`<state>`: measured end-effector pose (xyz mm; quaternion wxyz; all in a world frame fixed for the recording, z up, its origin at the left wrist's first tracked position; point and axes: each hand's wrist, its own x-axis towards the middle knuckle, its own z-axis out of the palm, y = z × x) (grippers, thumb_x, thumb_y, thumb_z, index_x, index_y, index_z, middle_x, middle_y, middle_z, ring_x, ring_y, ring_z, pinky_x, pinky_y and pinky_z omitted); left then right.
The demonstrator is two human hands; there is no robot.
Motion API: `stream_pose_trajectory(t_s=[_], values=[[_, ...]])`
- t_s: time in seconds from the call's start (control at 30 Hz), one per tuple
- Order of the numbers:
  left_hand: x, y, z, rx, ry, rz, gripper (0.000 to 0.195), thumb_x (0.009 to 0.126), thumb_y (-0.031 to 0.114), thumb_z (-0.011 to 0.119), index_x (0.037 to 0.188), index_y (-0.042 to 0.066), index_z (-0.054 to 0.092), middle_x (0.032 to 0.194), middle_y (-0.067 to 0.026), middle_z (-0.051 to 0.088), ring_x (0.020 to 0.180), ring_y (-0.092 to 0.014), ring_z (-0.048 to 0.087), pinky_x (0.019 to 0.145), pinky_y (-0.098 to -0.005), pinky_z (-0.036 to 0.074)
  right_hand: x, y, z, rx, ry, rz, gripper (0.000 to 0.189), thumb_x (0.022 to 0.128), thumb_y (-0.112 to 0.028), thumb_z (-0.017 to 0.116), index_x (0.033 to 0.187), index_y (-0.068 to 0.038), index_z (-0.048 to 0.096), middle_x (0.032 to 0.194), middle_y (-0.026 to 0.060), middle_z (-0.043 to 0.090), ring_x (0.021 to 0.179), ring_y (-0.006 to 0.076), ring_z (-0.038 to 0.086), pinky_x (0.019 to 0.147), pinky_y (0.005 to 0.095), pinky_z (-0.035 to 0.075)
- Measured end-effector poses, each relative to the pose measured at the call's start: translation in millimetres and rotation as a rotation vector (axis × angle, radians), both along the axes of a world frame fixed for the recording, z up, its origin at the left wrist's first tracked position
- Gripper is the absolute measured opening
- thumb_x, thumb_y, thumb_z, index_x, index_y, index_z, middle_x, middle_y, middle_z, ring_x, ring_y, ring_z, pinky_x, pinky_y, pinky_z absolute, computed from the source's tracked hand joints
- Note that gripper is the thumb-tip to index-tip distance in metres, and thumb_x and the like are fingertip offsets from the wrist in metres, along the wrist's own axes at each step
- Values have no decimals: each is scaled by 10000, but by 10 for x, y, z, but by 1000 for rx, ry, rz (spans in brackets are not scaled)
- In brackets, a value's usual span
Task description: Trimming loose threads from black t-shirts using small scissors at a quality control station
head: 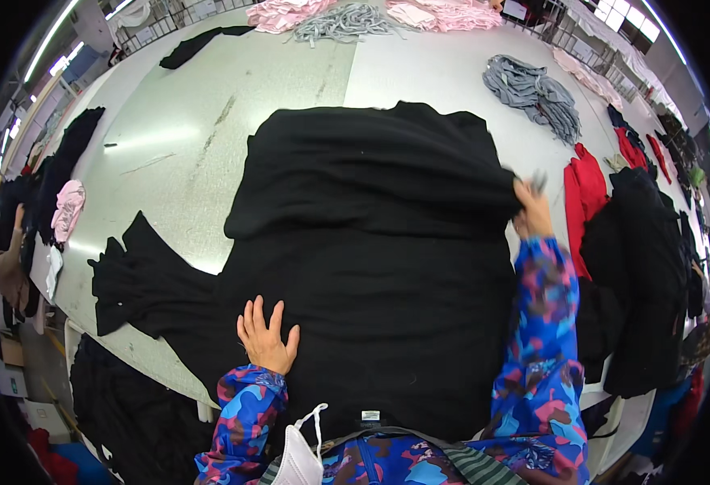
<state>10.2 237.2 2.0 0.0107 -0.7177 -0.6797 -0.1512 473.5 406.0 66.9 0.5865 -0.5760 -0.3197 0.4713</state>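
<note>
A large black garment (379, 279) lies spread on the pale table before me, with its neck label near my body and one sleeve stretched out to the left. Its far part looks folded back or bunched in wide creases. My left hand (268, 342) rests flat on the cloth at the left, fingers apart. At the right edge of the garment my right hand (532, 209) grips the black cloth; a small blurred metallic object (538, 182) shows at this hand, too unclear to name.
Grey fabric pieces (531, 94) lie at the back right, with red cloth (584, 206) and black garments (646, 285) to the right. Pink and grey bundles line the table's far edge. More dark clothing (130, 412) hangs at lower left. Another person (9, 267) stands at the far left.
</note>
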Motion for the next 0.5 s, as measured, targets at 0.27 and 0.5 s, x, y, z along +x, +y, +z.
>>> stream_pose_trajectory(t_s=[0.27,0.5], values=[[-3,85,-19,23,8,-5,501,749,265,618,1210,127,480,1329,-173,338,1258,-355,273,1020,-496,206,102,-1003,-132,-225,-296,305,164,758,-177,671,846,-52,613,579,-41,481,382,21,360,354,194,234],[11,44,-31,69,-21,9,479,739,264,626,1182,132,505,1306,-159,361,1245,-342,295,1011,-490,222,-304,630,-416,-100,-599,91,487,715,-330,723,1023,14,567,741,52,572,595,123,535,518,251,429]])
